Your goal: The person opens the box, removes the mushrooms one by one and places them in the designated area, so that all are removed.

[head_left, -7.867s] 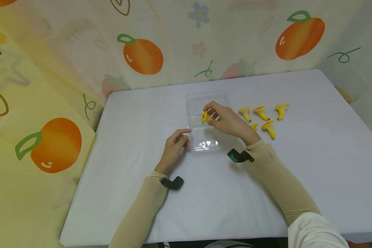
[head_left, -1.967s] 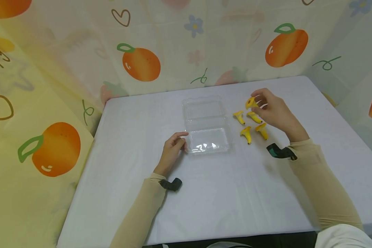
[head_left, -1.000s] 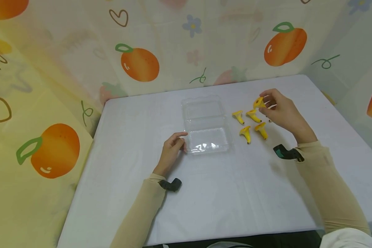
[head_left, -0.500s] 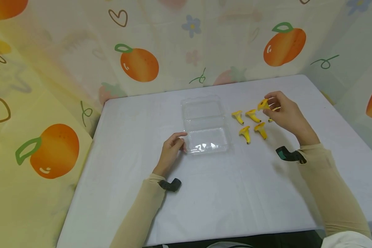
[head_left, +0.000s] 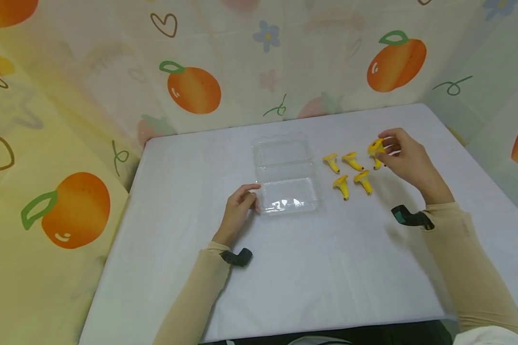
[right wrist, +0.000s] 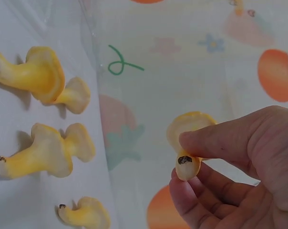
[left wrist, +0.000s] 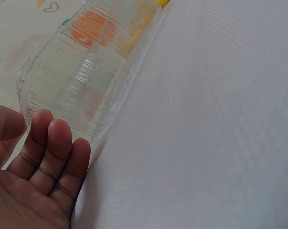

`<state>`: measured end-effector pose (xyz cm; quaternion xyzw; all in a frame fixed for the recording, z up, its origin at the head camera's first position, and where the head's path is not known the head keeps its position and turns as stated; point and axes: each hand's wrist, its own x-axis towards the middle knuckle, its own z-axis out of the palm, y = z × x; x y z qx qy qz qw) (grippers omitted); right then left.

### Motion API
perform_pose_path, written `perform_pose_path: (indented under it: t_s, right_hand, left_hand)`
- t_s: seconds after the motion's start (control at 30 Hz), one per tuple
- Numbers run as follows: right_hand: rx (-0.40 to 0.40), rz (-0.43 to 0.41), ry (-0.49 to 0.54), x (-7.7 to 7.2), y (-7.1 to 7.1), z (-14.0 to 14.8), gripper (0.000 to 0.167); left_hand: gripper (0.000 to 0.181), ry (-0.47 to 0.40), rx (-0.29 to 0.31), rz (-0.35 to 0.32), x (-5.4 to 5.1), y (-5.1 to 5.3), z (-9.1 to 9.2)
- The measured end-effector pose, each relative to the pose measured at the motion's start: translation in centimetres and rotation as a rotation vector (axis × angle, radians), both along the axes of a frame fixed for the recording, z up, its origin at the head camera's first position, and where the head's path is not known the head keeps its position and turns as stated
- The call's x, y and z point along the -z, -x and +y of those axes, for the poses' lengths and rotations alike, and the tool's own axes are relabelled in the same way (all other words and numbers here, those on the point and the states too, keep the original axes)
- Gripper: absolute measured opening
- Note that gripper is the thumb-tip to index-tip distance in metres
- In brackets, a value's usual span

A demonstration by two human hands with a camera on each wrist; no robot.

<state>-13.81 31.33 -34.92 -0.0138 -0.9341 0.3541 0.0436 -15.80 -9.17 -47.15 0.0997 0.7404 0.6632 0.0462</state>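
Observation:
Yellow chanterelle mushrooms are the small things here. My right hand (head_left: 407, 155) pinches one chanterelle (right wrist: 184, 136) between thumb and fingers, above the right end of the group. Its dark stem tip faces the right wrist camera. Beneath that hand another mushroom is partly hidden. Several more lie on the cloth, among them a mushroom (head_left: 341, 187) at the front and a mushroom (head_left: 352, 160) at the back. At the left side of a clear plastic clamshell box (head_left: 287, 194), lid folded back, my left hand (head_left: 236, 211) holds the rim, with fingertips against the wall in the left wrist view.
A white cloth covers the table (head_left: 302, 273). Behind it hangs a printed curtain (head_left: 237, 52) with oranges and flowers, close to the far table edge. The box's lid (head_left: 280, 148) lies on the far side, left of the mushrooms.
My right hand, with a chanterelle in its pinch, was over the box about eight seconds ago. It has since moved right, past the other mushrooms. My left hand stays at the box.

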Motion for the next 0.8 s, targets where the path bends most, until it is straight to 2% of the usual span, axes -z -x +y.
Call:
perform_pose_path:
  t_s: [0.33, 0.8]
  right_hand:
    - [0.022, 0.005, 0.032, 0.5, 0.1, 0.8, 0.049]
    - [0.067, -0.036, 0.038, 1.0, 0.2, 1.8, 0.051]
  left_hand:
    - [0.030, -0.008, -0.002, -0.007, -0.2, -0.1, 0.0]
    - [0.031, -0.018, 0.013, -0.004, -0.1, -0.1, 0.0]
